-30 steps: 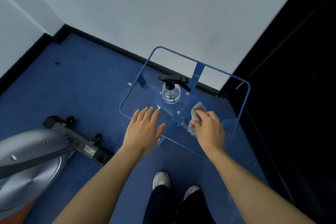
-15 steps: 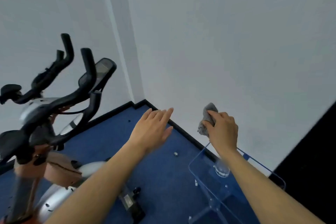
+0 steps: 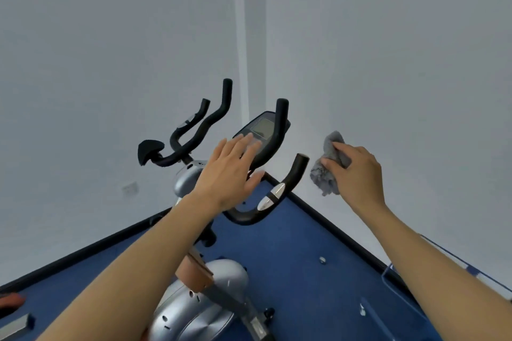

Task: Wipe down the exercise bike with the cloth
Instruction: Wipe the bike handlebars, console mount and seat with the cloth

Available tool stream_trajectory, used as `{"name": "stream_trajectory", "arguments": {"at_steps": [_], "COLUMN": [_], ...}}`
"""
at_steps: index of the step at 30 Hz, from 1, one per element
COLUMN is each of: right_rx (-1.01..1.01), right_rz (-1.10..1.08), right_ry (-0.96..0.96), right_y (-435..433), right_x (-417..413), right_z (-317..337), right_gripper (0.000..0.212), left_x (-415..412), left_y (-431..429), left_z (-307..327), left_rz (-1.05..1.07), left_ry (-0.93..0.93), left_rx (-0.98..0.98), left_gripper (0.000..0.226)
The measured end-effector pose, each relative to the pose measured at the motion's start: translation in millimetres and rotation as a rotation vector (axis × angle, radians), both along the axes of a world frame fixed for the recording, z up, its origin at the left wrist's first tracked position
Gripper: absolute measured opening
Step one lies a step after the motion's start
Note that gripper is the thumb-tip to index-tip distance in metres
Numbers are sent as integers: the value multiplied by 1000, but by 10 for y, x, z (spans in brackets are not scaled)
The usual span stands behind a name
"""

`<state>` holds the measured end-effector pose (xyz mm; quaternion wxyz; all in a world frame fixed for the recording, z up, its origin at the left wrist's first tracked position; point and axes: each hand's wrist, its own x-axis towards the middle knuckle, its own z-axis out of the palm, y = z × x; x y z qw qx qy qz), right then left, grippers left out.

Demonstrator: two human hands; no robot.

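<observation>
The exercise bike (image 3: 205, 307) stands in the room's corner, with a silver body, black handlebars (image 3: 288, 183) and a black console (image 3: 263, 133). My left hand (image 3: 230, 174) hovers flat and empty, fingers spread, over the console's lower edge and the near handlebar; I cannot tell whether it touches them. My right hand (image 3: 357, 174) is raised to the right of the near handlebar's tip and grips a crumpled grey cloth (image 3: 327, 171). The cloth hangs a short gap away from that handlebar tip, not touching the bike.
White walls meet in a corner behind the bike, above a black skirting and a blue carpet (image 3: 299, 271). A clear blue-edged stand (image 3: 393, 279) shows partly at the lower right. Small bits lie on the carpet.
My view has swung left and up, from the clear stand on the floor to the bike. Both hands rose toward the handlebars, the cloth staying in my right hand.
</observation>
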<state>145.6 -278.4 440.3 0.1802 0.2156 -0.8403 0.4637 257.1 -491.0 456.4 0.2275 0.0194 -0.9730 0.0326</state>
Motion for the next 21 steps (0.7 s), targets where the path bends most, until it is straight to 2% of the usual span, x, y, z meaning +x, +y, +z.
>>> {"name": "stream_trajectory", "arguments": {"at_steps": [5,15,21], "right_rx": [-1,55,88], "right_rz": [-25,-84,-173], "right_ry": [4,12,-48], "right_y": [-486,-1182,-1337], "right_x": [-107,-731,-831], "right_z": [86,46,-50], "right_gripper": [37,37,38], "left_x": [-319,-1261,-1798], "left_y": [-474,-905,-1008], "left_z": [-9,255,278], "left_rz": [16,-155,-335], "left_ry": [-14,80,46], "left_rx": [142,240,268], "left_gripper": [61,49,45]}}
